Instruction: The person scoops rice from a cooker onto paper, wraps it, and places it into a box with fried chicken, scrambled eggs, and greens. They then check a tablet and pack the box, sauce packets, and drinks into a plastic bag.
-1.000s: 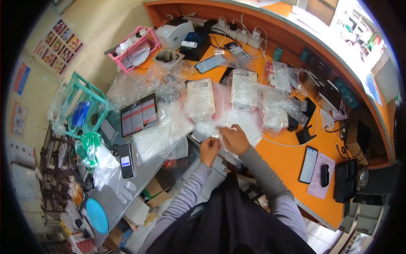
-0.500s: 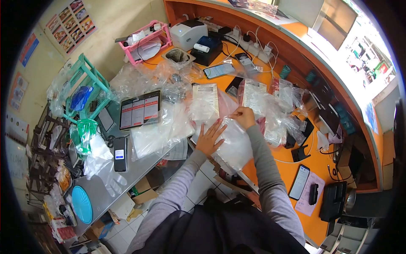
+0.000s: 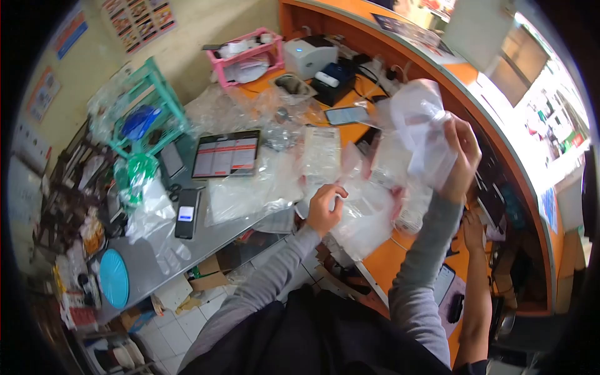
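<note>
My right hand [image 3: 461,150] is raised on the right, fingers closed on a clear plastic bag [image 3: 420,128] that hangs loose and partly inflated to the left of it. Lower and nearer the middle is my left hand [image 3: 325,209], its fingers curled in and nothing visible in them. It is over the left edge of a stack of clear plastic bags [image 3: 359,222] at the counter's front edge. Beyond it lies a printed packet [image 3: 322,153] in clear plastic. More clear plastic bags [image 3: 256,194] lie left of that hand.
Another person's hand [image 3: 473,230] and bare forearm reach in from the right. A tablet [image 3: 226,154], a card terminal [image 3: 187,212] and a green basket [image 3: 150,103] stand left. Behind are a pink basket [image 3: 219,69] and a white printer [image 3: 310,59]. A phone [image 3: 347,115] lies near them.
My right hand has risen up and right, lifting a plastic bag off the stack. My left hand has curled from lying flat. Another person's arm has come in at right. The view has shifted.
</note>
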`<state>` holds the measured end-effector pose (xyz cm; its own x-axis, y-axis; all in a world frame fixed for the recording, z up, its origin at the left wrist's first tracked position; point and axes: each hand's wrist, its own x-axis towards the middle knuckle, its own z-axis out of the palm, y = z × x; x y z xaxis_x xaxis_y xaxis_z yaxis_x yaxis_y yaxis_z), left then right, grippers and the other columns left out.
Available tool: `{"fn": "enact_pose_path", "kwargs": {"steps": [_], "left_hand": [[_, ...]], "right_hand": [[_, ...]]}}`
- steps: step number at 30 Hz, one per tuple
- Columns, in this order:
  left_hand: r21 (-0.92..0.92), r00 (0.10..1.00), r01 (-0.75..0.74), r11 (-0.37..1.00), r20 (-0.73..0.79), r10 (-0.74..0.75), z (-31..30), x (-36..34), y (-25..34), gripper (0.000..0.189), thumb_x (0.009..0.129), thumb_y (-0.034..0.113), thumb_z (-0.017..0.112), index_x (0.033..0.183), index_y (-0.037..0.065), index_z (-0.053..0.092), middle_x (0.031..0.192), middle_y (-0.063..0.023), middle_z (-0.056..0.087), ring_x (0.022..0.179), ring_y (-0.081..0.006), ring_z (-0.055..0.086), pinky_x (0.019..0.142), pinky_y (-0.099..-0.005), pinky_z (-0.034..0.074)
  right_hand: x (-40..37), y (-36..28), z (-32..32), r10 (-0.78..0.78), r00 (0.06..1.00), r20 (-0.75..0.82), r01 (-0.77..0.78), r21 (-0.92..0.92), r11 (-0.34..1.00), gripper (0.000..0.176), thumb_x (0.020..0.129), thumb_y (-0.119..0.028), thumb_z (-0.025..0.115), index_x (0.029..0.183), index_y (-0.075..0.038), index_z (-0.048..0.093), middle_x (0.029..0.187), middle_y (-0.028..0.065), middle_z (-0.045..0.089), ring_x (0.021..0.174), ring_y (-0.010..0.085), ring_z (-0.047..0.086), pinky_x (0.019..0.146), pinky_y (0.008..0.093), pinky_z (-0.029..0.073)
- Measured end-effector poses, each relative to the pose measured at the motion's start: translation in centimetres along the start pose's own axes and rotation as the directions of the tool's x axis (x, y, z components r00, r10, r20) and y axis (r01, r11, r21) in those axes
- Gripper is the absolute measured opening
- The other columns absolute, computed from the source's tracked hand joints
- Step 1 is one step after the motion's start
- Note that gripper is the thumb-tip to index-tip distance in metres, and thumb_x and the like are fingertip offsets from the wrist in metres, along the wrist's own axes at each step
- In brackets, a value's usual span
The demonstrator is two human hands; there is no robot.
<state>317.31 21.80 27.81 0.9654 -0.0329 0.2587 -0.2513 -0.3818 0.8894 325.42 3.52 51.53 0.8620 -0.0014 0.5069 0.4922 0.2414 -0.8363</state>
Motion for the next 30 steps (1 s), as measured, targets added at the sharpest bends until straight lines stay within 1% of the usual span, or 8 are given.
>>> {"fn": "enact_pose_path", "kwargs": {"steps": [5,7,10,18,24,27,28,30], "left_hand": [[-0.979,0.954,-0.104,0.176,-0.148,-0.260,-7.1,-8.2,13.1,0.033,0.090,0.023,0.055,0.110,-0.002,0.057,0.106,-0.0065,0.061,0.098,-0.0173,0.058,0.085,-0.0311,0.045],[-0.637,0.898,0.124,0.761,-0.255,-0.360,-11.8,-12.9,12.8,0.026,0.090,0.023,0.057,0.095,-0.001,0.064,0.081,-0.0021,0.065,0.076,-0.0100,0.060,0.067,-0.0251,0.048],[-0.047,0.784,0.267,0.962,-0.570,-0.246,-15.5,-24.0,9.2,0.025,0.087,0.021,0.061,0.077,-0.001,0.067,0.056,-0.0037,0.060,0.053,-0.0054,0.049,0.046,-0.0245,0.039],[-0.603,0.147,0.035,0.797,-0.786,-0.601,-14.2,-54.8,14.0,0.018,0.082,0.012,0.067,0.070,0.006,0.057,0.061,0.0033,0.053,0.061,-0.0027,0.050,0.055,-0.0201,0.042],[-0.716,0.016,-0.541,0.442,-0.534,-0.845,-10.8,-75.3,17.4,0.006,0.078,0.007,0.065,0.080,0.010,0.060,0.067,0.0025,0.054,0.064,-0.0072,0.052,0.055,-0.0223,0.042],[-0.722,-0.189,-0.124,0.681,-0.656,-0.731,-8.2,-87.0,19.8,0.011,0.074,0.003,0.062,0.085,0.007,0.062,0.070,0.0002,0.056,0.063,-0.0112,0.054,0.054,-0.0248,0.043],[-0.621,-0.520,0.285,0.730,-0.740,-0.427,-7.1,-90.8,22.3,0.011,0.073,0.003,0.062,0.083,0.005,0.060,0.070,-0.0002,0.056,0.061,-0.0111,0.052,0.051,-0.0260,0.042],[-0.593,-0.690,0.688,0.419,-0.713,0.124,-7.9,-94.7,29.0,0.014,0.072,0.001,0.059,0.086,0.000,0.059,0.075,-0.0037,0.058,0.064,-0.0134,0.055,0.053,-0.0277,0.044]], "right_hand": [[-13.3,0.3,9.8,-0.081,0.794,0.602,0.301,-0.274,0.913,0.016,0.057,0.002,0.069,0.067,-0.002,0.058,0.068,0.0065,0.058,0.064,0.0177,0.054,0.054,0.0264,0.041],[-18.7,1.7,13.7,-0.153,0.742,0.653,0.483,-0.362,0.797,0.020,0.054,-0.001,0.072,0.063,-0.002,0.054,0.062,0.0086,0.052,0.057,0.0251,0.049,0.051,0.0310,0.040],[-25.8,3.7,18.3,-0.044,0.555,0.831,0.389,-0.212,0.896,0.021,0.054,-0.005,0.075,0.061,-0.004,0.055,0.062,0.0081,0.057,0.058,0.0258,0.054,0.052,0.0340,0.042],[-52.9,-0.4,30.3,0.075,-0.308,0.948,-0.120,-0.117,0.986,0.037,0.068,-0.027,0.081,0.060,-0.001,0.055,0.050,0.0040,0.050,0.049,0.0091,0.049,0.046,0.0242,0.038],[-72.4,-9.1,37.0,-0.160,-0.912,0.377,-0.331,-0.449,0.830,0.020,0.079,-0.011,0.070,0.066,-0.002,0.057,0.060,-0.0012,0.056,0.055,0.0045,0.049,0.050,0.0204,0.038],[-80.2,-12.2,40.0,-0.217,-0.918,0.332,-0.359,-0.461,0.812,0.019,0.074,0.000,0.064,0.059,-0.003,0.052,0.058,-0.0016,0.052,0.052,0.0057,0.047,0.051,0.0210,0.037],[-81.6,-13.9,42.0,-0.164,-0.893,0.418,-0.326,-0.352,0.878,0.021,0.071,0.002,0.063,0.056,-0.004,0.050,0.058,-0.0014,0.051,0.053,0.0062,0.048,0.051,0.0212,0.037],[-84.1,-15.5,47.3,-0.341,-0.617,0.709,-0.445,0.043,0.894,0.013,0.070,0.003,0.058,0.058,-0.002,0.055,0.065,0.0014,0.054,0.059,0.0086,0.051,0.054,0.0212,0.039]]}}
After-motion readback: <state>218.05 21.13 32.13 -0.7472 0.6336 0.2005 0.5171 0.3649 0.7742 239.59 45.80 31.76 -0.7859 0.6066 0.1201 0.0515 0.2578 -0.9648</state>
